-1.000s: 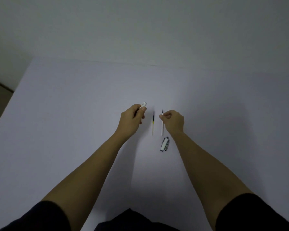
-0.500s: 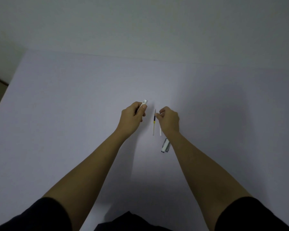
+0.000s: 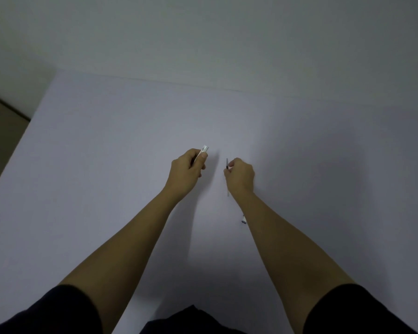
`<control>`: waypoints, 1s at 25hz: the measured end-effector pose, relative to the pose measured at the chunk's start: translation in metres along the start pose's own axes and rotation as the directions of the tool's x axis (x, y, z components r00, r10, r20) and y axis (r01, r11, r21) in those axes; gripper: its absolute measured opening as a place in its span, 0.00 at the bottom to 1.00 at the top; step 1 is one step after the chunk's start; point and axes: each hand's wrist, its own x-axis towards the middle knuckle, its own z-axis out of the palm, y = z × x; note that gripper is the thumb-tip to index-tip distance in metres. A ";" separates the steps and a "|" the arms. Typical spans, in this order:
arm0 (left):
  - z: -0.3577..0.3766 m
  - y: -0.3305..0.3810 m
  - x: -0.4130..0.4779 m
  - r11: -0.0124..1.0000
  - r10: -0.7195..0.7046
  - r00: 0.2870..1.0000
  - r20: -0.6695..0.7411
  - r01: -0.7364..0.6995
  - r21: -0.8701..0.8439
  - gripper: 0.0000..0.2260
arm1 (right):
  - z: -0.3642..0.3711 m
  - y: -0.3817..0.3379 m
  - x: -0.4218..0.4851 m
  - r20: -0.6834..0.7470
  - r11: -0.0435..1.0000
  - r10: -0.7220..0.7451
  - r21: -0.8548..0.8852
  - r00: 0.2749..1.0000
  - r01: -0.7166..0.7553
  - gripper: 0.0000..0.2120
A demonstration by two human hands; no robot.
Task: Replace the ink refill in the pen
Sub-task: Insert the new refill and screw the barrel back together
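Observation:
My left hand (image 3: 187, 169) is closed around the white pen barrel (image 3: 204, 150), whose open end sticks out past my thumb. A little to its right, my right hand (image 3: 240, 175) pinches a thin ink refill (image 3: 227, 164) near its dark tip. The refill's pale tail shows below the hand, close to the table. A second refill is not in sight and may be hidden by my right hand. A small silvery pen part (image 3: 243, 220) lies on the table, mostly hidden by my right forearm.
The work happens on a wide white table (image 3: 106, 189). Its left edge (image 3: 22, 141) drops to a brown floor. A plain wall stands behind the far edge.
My right hand has moved left from the white refill to the other one and now pinches a refill near its tip. The left hand still holds the barrel in the same place.

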 end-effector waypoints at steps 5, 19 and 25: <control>-0.005 0.004 -0.010 0.999 -0.011 0.999 0.034 0.010 0.031 0.13 | -0.032 -0.015 -0.006 -0.074 0.963 -0.002 0.267 0.997 0.022 0.12; 0.001 0.072 -0.068 0.972 0.229 0.965 0.127 -0.234 0.025 0.07 | -0.139 -0.024 -0.079 -0.274 0.585 0.054 0.788 0.960 0.191 0.04; -0.009 0.086 -0.085 0.952 0.296 0.946 0.137 -0.303 0.038 0.07 | -0.144 -0.028 -0.094 -0.283 0.585 0.011 0.780 0.959 0.223 0.03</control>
